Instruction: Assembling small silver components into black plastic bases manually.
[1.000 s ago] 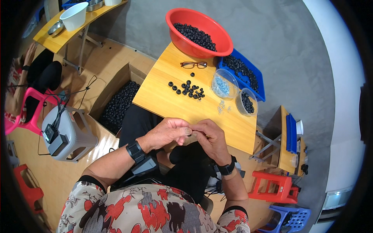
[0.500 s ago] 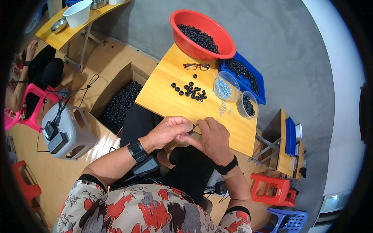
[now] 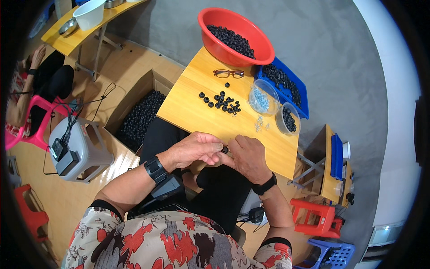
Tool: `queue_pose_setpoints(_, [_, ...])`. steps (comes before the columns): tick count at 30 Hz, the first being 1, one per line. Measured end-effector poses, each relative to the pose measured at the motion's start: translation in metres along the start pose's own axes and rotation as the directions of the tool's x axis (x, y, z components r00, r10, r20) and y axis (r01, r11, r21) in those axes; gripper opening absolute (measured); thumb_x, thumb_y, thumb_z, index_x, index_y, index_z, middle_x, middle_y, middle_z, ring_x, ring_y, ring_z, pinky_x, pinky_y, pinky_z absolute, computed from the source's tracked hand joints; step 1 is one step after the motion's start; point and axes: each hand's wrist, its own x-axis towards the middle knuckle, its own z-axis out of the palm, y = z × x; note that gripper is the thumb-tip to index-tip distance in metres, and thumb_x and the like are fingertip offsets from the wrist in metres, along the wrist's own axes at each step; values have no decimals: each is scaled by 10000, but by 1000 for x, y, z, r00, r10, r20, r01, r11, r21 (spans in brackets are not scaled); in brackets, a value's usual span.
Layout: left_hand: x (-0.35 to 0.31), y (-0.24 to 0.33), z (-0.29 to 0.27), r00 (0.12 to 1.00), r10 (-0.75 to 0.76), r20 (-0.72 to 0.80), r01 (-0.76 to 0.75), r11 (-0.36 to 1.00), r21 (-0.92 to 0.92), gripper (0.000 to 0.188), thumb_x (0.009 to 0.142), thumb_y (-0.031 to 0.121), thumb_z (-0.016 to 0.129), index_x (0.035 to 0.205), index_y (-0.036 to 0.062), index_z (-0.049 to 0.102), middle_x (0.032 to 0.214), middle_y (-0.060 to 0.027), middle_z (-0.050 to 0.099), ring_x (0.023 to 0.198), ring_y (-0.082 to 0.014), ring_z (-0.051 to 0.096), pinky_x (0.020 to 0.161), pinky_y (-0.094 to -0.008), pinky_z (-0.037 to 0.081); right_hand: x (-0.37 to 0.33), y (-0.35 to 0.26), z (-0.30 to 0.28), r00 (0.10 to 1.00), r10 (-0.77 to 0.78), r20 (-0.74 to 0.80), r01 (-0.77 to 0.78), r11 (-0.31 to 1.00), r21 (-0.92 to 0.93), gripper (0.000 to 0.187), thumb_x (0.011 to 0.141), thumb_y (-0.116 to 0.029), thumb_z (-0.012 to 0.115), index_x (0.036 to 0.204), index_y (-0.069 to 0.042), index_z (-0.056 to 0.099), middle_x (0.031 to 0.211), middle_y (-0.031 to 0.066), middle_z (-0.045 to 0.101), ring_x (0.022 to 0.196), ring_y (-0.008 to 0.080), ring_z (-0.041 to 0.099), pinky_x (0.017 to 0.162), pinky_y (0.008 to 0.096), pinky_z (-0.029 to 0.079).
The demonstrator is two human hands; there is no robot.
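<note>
Just off the near edge of the yellow table [image 3: 260,154], my two hands meet at the fingertips. Between them sits a small black round part [image 3: 225,149], partly covered by fingers. My right hand [image 3: 247,159] pinches it between thumb and forefinger. My left hand [image 3: 197,150] is closed too, its thumb pressed up against the part's left side; whether a smaller piece is in there is hidden. Beyond the hands lies a loose group of similar black parts [image 3: 218,105] on the tabletop. Small clear-and-silver pieces [image 3: 259,124] are scattered to their right.
A red basin [image 3: 264,58], a blue tray [image 3: 304,101] and a clear tub [image 3: 291,131] hold black parts. Another tub [image 3: 253,105] has small blue pieces. Glasses [image 3: 228,73] lie behind. A carton [image 3: 117,112] of black parts stands left, beside a grey stool [image 3: 89,152]; another person [image 3: 20,96] sits farther left.
The black part now shows more plainly between my fingertips, as my left fingers have loosened slightly and spread a little. The view has shifted slightly; the table's contents look unchanged.
</note>
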Motion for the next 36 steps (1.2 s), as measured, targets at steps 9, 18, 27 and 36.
queue_pose_setpoints(9, [2, -7, 2, 997, -57, 53, 52, 994, 94, 238, 916, 161, 559, 1090, 2, 595, 870, -48, 650, 702, -66, 623, 657, -178, 528, -11, 1, 4, 1000, -2, -14, 2, 1000, 19, 302, 704, -339, 666, 739, -106, 477, 664, 48, 440, 594, 204, 525, 520, 341, 391])
queue_pose_setpoints(18, [1, -12, 9, 1000, 15, -7, -14, 988, 156, 198, 918, 159, 557, 1028, 6, 616, 816, -28, 641, 650, -45, 600, 592, -157, 504, -19, 2, 16, 999, -2, -34, 4, 999, 50, 304, 700, -335, 665, 737, -101, 474, 659, 55, 440, 569, 217, 517, 503, 344, 386])
queue_pose_setpoints(27, [2, -11, 7, 995, 98, -5, -96, 985, 143, 190, 931, 146, 527, 968, -14, 622, 767, -31, 620, 644, -64, 580, 609, -187, 501, -7, -3, 10, 994, 68, -89, -59, 994, 93, 287, 666, -289, 687, 773, -88, 513, 640, 56, 473, 570, 223, 539, 500, 351, 405])
queue_pose_setpoints(36, [7, -10, 3, 998, 11, -56, -4, 991, 135, 228, 928, 174, 540, 1024, -20, 611, 841, -62, 644, 695, -83, 606, 652, -205, 521, -23, 11, 13, 927, 374, -22, -328, 838, 436, 266, 762, -202, 673, 959, -52, 577, 744, 91, 594, 635, 260, 601, 558, 349, 470])
